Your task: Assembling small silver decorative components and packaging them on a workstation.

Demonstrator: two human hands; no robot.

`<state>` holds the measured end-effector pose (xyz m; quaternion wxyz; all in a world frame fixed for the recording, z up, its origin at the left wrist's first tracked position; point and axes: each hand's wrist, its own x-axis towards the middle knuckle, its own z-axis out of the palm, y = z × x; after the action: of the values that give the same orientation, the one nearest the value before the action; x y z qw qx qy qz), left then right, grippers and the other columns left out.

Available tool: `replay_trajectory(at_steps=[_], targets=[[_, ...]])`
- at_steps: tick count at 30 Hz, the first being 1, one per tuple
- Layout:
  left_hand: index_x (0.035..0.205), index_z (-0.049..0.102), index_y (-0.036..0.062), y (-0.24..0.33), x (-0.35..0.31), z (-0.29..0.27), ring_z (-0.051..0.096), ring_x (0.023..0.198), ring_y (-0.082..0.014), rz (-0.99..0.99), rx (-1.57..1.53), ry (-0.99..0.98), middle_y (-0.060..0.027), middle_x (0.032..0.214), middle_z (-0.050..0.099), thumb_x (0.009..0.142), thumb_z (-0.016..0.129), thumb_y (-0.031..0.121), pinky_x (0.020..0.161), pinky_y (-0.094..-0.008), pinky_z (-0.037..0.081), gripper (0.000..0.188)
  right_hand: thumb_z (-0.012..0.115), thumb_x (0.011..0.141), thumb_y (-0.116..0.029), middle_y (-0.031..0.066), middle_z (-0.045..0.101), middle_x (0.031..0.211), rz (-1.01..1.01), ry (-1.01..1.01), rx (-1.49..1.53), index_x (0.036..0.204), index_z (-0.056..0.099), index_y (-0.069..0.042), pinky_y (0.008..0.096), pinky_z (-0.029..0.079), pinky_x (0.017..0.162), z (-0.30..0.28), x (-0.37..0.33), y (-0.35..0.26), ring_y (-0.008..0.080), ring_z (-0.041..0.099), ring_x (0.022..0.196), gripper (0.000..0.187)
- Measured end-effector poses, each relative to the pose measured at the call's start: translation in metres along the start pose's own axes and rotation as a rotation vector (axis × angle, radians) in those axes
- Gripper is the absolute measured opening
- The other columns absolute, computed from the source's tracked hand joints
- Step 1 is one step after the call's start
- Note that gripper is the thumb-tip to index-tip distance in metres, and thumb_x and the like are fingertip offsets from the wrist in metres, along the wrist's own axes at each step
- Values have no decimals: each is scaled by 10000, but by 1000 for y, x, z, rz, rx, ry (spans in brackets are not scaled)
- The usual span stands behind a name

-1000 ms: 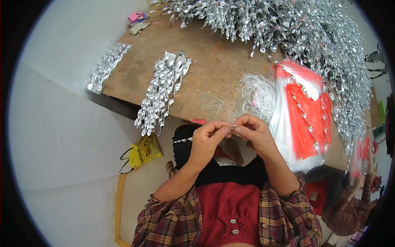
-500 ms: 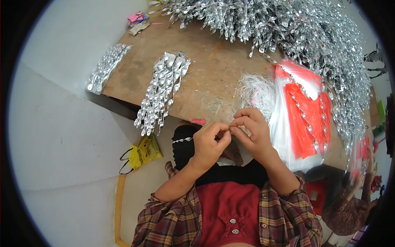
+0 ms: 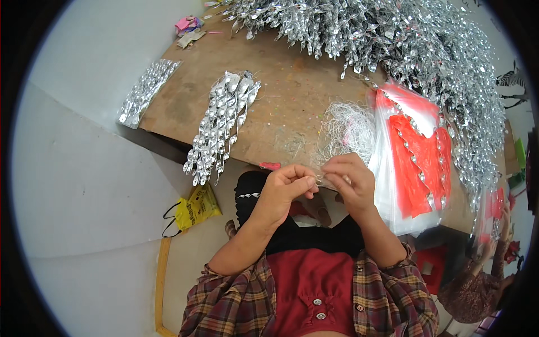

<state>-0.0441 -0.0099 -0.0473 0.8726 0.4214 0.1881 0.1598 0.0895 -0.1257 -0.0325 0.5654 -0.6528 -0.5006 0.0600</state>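
Note:
Just past the table's near edge, my left hand (image 3: 286, 194) is closed in a pinch, thumb pressed against the index finger. My right hand (image 3: 353, 182) pinches opposite it, a small gap between them. A thin pale string (image 3: 319, 178) shows in that gap, looped between both sets of fingertips. Beyond my right hand lies a loose tangle of white string (image 3: 349, 126). A short silver twisted strip (image 3: 248, 195) rests on the black cloth over my lap. Left of my hands, a bundle of silver twisted strips (image 3: 222, 121) hangs partly over the table edge.
Silver spiral strips (image 3: 359, 33) are heaped across the table's (image 3: 281, 84) far side. Clear plastic bags with red parts (image 3: 415, 163) lie at right. A flat silver bundle (image 3: 149, 90), a red object (image 3: 270, 165) and a yellow bag (image 3: 196, 210) sit leftward. Another person (image 3: 471, 295) is at far right.
My fingertips were together and have drawn slightly apart, with string now showing between them. My right hand has turned a little. The things on the table have not moved.

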Motion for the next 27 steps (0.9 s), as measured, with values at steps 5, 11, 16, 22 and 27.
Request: replay_trajectory(at_steps=[5,11,16,22,27], targets=[[913,607,-2,3,-2,5,584,700,-106,27,25,2,-69,801,637,840,607,61,656,-219,466,97,675,741,-38,47,640,841,-7,-66,-72,875,659,-84,311,422,693,0,0,8,207,590,791,143],[911,605,-2,0,0,8,578,706,-93,99,124,64,-56,801,634,852,604,78,652,-214,464,99,671,742,-43,36,646,832,-143,-102,-160,886,637,-96,313,396,699,0,1,-2,206,593,755,157],[915,606,2,-2,-1,10,571,691,-90,121,186,71,-51,801,633,856,601,79,647,-216,462,97,673,736,-51,34,636,808,-176,-100,-193,881,631,-95,314,379,704,-2,1,1,209,587,746,157],[969,621,8,6,-5,14,504,598,-38,75,279,15,10,707,576,858,608,92,538,-163,391,140,593,849,-52,21,563,824,351,-78,336,905,578,-31,230,415,635,-5,-5,5,96,510,692,61],[1001,636,15,10,-5,10,444,507,-13,54,366,10,46,629,525,861,615,103,457,-158,319,167,556,891,-89,25,541,862,365,-82,349,939,552,-22,191,405,605,-17,2,10,63,483,674,82]])
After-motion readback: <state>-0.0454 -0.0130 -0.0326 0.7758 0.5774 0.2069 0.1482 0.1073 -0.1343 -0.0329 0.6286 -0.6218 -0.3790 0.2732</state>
